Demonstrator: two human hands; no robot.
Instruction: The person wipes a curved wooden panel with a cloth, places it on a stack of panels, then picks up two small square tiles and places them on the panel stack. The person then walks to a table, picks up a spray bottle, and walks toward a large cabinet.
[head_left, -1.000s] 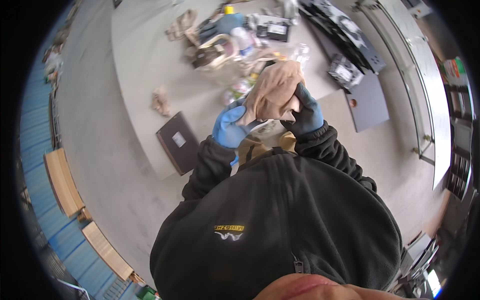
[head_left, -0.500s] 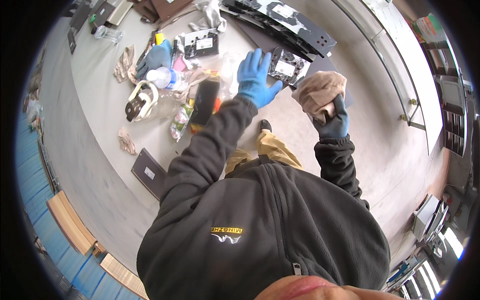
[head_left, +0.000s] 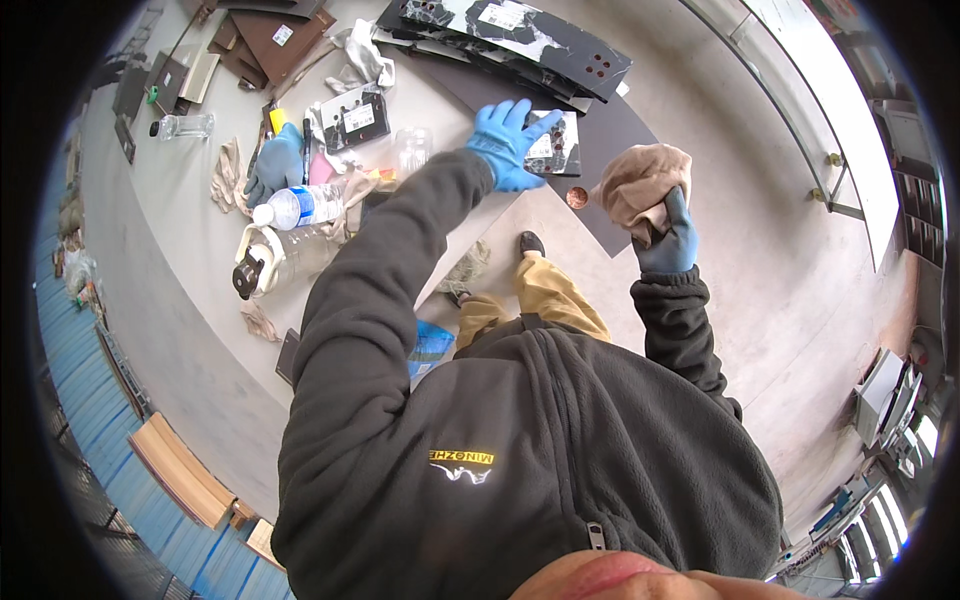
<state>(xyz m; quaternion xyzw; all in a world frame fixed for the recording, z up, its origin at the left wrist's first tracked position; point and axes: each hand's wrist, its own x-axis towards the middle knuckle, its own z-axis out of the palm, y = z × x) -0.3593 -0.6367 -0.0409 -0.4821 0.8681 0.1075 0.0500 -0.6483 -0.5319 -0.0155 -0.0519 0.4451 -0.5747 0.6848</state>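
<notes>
My left hand (head_left: 508, 145) wears a blue glove. Its fingers are spread over the left part of a small black-and-white marble-patterned panel (head_left: 557, 150) with a white label. Whether the palm presses on the panel cannot be made out. My right hand (head_left: 667, 238), in a grey-blue glove, is closed around a crumpled beige-pink cloth (head_left: 640, 185), held to the right of the small panel. Below the small panel lies a dark grey board (head_left: 605, 212), its corner pointing toward me. A round copper-coloured spot (head_left: 577, 197) shows on the board near the cloth.
Long marble-patterned panels (head_left: 530, 45) are stacked at the far side. Left of my hand lie a labelled water bottle (head_left: 305, 206), a large clear jug (head_left: 300, 255), a spare glove (head_left: 276, 165), rags (head_left: 228, 175) and another small panel (head_left: 352, 118). A glass-topped frame (head_left: 790, 120) stands at right.
The view has shifted, so the table things appear further left. My left hand's fingers now overlap the small panel. The cloth stays in my right hand. My left sleeve now hides the dark phone-shaped object.
</notes>
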